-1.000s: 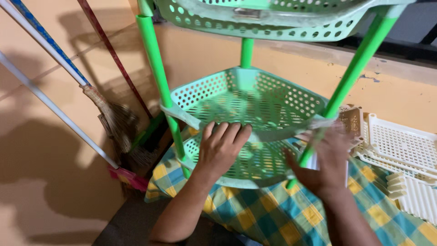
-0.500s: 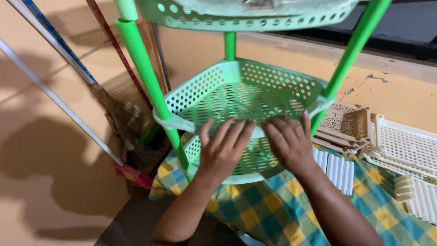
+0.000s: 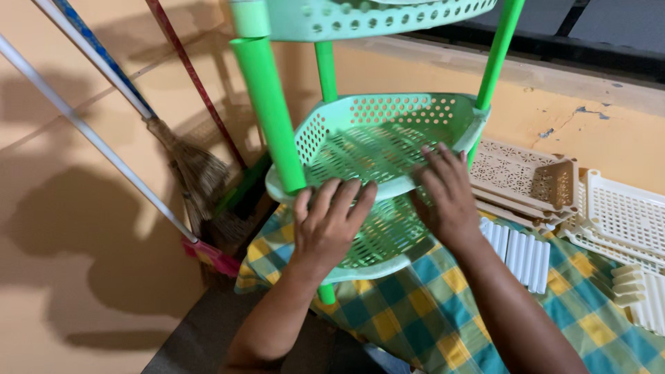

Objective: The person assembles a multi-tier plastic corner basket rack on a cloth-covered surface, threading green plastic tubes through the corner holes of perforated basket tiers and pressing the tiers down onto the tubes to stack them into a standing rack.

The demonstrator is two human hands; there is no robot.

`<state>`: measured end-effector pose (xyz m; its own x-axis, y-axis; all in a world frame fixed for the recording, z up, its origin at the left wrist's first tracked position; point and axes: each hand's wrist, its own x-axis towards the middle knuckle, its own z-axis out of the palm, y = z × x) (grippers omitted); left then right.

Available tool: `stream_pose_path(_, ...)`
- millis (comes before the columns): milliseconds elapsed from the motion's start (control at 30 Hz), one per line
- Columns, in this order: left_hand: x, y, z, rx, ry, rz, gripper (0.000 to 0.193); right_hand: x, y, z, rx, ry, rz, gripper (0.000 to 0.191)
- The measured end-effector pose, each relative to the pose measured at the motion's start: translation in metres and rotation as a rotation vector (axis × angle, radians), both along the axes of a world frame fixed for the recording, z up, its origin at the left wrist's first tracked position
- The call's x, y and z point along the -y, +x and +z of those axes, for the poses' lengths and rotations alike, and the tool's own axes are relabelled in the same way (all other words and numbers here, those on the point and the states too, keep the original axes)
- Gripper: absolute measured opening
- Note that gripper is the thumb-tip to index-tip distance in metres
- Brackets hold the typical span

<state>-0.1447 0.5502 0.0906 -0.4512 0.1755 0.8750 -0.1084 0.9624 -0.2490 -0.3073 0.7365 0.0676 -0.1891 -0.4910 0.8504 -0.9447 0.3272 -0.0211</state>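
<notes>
The fingers point(image 3: 344, 201) of the left hand point(image 3: 328, 225) are spread apart and lie flat against the front rim of the pale green perforated plastic shelf tray point(image 3: 379, 142), the middle tier of a rack; they clamp on nothing. The fingers point(image 3: 440, 166) of the right hand point(image 3: 447, 197) are likewise spread, resting flat on the same rim near its right end, beside the bright green plastic post point(image 3: 495, 62). The tray is roughly triangular with rounded corners, its floor and walls pierced with small holes, held between that post, a thicker bright green front post point(image 3: 271, 118) and a rear one. A matching lower tray point(image 3: 384, 239) sits just beneath, on the yellow, green and blue checked cloth point(image 3: 429, 312) near its left edge. Both forearms reach up from the lower edge of view, palms down. Beige and white perforated plastic trays point(image 3: 533, 180) lie at the cloth's right side. Brooms point(image 3: 197, 173) lean on the orange wall to the left.
</notes>
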Motion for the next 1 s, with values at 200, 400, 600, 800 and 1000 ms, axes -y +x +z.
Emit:
stream_pose_path(200,0.007,0.001,0.007,0.056,0.003,-0.019,0.03,0.032,0.023,-0.007,-0.128,0.036,-0.076,0.05)
stream_pose_path(400,0.0,0.013,0.017,0.015,0.005,-0.047,0.036,0.03,0.013,-0.01,-0.138,0.002,-0.001,0.049)
stream_pose_path(600,0.017,0.032,0.046,-0.273,0.23,-0.234,0.059,0.03,0.017,-0.006,-0.053,-0.052,0.065,0.055)
stream_pose_path(800,0.024,0.042,0.074,-0.228,0.698,-0.483,0.058,0.027,0.015,-0.014,-0.04,-0.036,0.062,0.056)
stream_pose_path(1000,0.023,0.022,0.088,0.008,0.97,-0.8,0.036,0.023,0.008,-0.027,-0.023,-0.031,0.092,0.054)
